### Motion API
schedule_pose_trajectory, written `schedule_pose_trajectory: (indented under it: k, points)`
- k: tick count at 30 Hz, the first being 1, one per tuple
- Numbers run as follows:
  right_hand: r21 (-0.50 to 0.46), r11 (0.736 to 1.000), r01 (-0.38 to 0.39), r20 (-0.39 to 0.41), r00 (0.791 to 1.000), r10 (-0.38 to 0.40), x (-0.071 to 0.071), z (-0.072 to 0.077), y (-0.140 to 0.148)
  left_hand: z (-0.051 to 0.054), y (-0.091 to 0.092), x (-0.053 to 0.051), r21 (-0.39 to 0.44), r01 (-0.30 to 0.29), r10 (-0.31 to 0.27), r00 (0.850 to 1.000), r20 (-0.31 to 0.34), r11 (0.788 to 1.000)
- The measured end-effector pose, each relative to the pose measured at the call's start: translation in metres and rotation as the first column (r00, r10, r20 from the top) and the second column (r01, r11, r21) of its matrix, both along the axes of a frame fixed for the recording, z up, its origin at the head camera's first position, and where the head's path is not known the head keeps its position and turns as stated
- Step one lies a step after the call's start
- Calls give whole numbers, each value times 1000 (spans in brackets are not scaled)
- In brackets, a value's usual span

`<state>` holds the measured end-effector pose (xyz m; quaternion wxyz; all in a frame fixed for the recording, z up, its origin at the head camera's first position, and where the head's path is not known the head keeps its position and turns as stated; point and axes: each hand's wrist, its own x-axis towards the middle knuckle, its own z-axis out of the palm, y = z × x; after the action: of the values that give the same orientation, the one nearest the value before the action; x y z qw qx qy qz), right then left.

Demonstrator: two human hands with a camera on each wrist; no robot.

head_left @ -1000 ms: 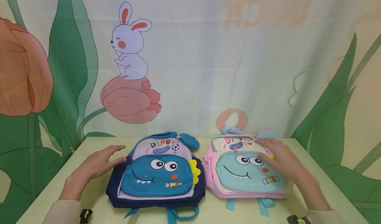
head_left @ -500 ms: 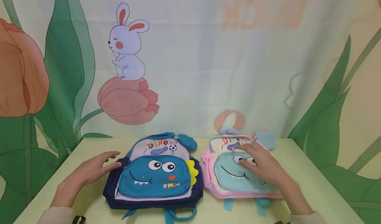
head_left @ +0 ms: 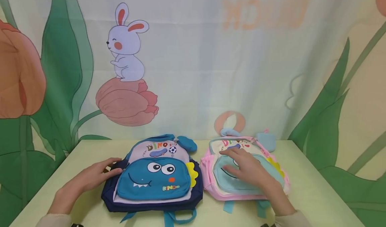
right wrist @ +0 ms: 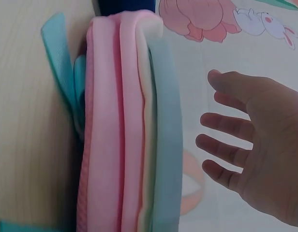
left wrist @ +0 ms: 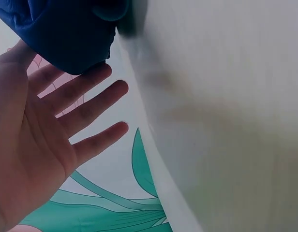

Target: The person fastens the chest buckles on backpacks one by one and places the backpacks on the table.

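Observation:
A navy and teal dinosaur backpack (head_left: 153, 180) lies on the table, left of a pink and mint one (head_left: 223, 183). My left hand (head_left: 87, 176) is at the navy backpack's left edge, thumb near its side; in the left wrist view the fingers of this hand (left wrist: 47, 125) are spread beside the dark blue fabric (left wrist: 67, 38). Over the front of the pink backpack hovers my right hand (head_left: 251, 168), holding nothing. The right wrist view shows a gap between that hand (right wrist: 270, 140) and the mint pocket (right wrist: 168, 135), its fingers relaxed and apart.
The pale green-yellow table (head_left: 304, 186) extends around both backpacks. Behind it hangs a curtain (head_left: 187, 69) printed with a rabbit, tulips and leaves. Teal straps (head_left: 185, 218) stick out below the backpacks onto the table.
My right hand has moved left, from the pink backpack's right side to over its front. My left hand has come slightly lower and closer to the navy backpack. The head view has shifted a little.

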<state>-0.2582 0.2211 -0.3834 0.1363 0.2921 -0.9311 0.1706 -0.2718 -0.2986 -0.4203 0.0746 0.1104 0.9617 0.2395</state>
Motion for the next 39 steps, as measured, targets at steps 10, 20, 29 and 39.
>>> schedule_pose_trajectory:
  k: [10, 20, 29, 39]
  points:
    - [8, 1000, -29, 87, 996, 28, 3, -4, -34, -7, -8, 7, 108, -2, -4, 999, 54, 994]
    - [38, 998, -40, 208, 978, 31, 4, -11, -64, 0, -3, 6, 88, 9, -17, 996, 87, 996]
    - [47, 997, -61, 244, 969, 48, 4, -22, -71, -1, -3, 3, 89, 14, -25, 992, 121, 996]
    - [101, 993, -68, 238, 970, 42, 5, -27, -76, -2, -3, 4, 84, 26, -36, 993, 111, 996]
